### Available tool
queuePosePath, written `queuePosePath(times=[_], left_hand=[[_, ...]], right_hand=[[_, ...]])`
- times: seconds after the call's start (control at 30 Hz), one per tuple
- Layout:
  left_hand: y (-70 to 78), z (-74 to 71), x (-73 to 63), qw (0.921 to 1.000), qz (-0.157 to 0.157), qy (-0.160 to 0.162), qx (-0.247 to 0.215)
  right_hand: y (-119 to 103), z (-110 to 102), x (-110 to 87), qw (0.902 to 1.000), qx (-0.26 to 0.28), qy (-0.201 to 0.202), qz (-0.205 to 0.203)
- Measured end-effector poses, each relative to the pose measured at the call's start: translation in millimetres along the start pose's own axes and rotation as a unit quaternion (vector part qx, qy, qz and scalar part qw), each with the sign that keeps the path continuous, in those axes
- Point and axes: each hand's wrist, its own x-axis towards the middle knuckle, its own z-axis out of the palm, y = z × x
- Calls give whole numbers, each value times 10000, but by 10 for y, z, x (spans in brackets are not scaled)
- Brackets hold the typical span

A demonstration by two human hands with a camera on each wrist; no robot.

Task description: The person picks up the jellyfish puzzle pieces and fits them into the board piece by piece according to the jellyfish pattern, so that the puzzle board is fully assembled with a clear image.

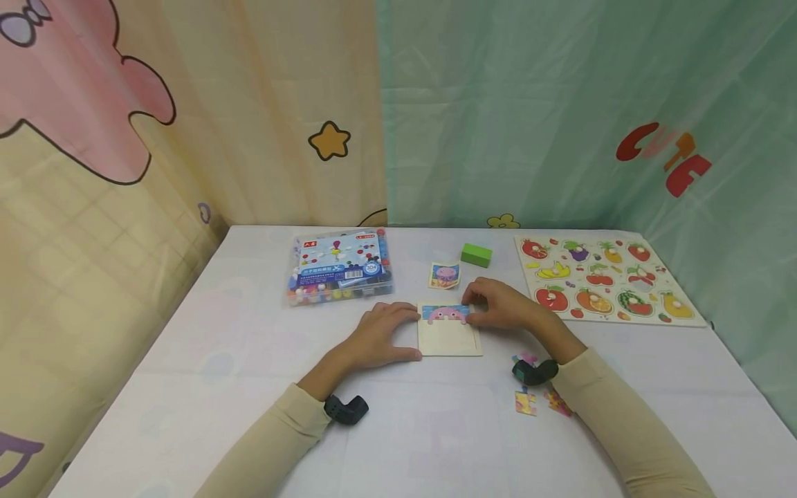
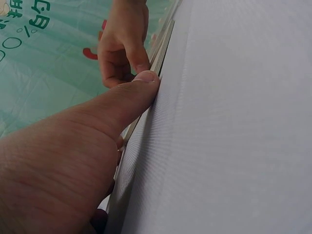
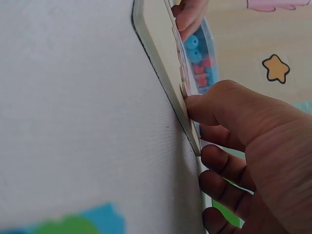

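Note:
A small wooden puzzle tray point(image 1: 450, 340) lies on the white table between both hands. Along its far side runs a strip of fitted puzzle pieces point(image 1: 445, 314) with a pink animal's face on blue; bare wood shows below. My left hand point(image 1: 378, 337) rests at the tray's left side, straight thumb at the near corner and fingers at the far one. At the far right corner, my right hand point(image 1: 501, 304) pinches the end piece of the strip between thumb and bent index finger. In the right wrist view the thumb point(image 3: 202, 108) presses the tray's face.
Loose puzzle pieces point(image 1: 525, 402) lie beside and under the right forearm. Beyond the tray are a small picture card point(image 1: 445, 276) and a green block point(image 1: 476, 255). A clear box of colored beads point(image 1: 341, 266) stands back left, a fruit puzzle board point(image 1: 588, 280) back right.

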Motion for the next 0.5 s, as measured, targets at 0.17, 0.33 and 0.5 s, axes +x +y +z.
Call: queuePosePath(times=[0.17,0.33,0.5], left_hand=[[6,-1,0,10000,0,19,-7],[18,-1,-5,10000,30,35,-21],[14,-8,-2,10000,46,39,-28]], right_hand=[[25,5,-6,10000,67,-5,-23],[80,11,-24,9994,262,79,-200],[76,10,-16,9994,224,88,-259]])
